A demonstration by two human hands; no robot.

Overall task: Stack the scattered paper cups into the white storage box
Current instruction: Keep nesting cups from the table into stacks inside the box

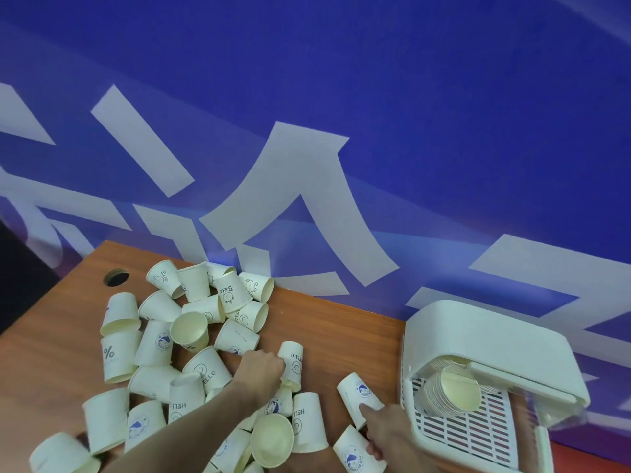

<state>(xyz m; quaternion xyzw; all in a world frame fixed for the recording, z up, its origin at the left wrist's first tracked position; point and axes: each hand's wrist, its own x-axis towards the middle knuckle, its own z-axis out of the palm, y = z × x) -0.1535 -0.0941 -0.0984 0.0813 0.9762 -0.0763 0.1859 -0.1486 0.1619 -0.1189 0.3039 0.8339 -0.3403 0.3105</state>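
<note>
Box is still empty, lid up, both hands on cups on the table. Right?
Not empty: the head view shows a stack of cups lying in the box under its raised lid. The rest holds: left hand and right hand are on cups on the table.

Left hand gripping a "HELLO" cup, right hand on another cup beside the white storage box.
</note>
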